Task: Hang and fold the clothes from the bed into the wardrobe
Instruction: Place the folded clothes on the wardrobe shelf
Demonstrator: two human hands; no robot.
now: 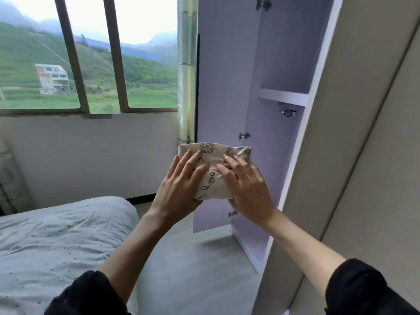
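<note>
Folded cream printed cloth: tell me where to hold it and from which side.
Hold the folded cream printed cloth by its two short ends, one hand from each side, as the left hand and right hand do now: fingers flat on top, thumbs hidden beneath. It is a soft, thick bundle, so support from both ends likely keeps the folds together.

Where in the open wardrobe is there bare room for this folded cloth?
The white shelf shows bare between the lilac side wall and the white front edge. Below it, near the metal fitting, the compartment shows nothing hanging. Both hands hold the folded printed cloth before the open door.
</note>
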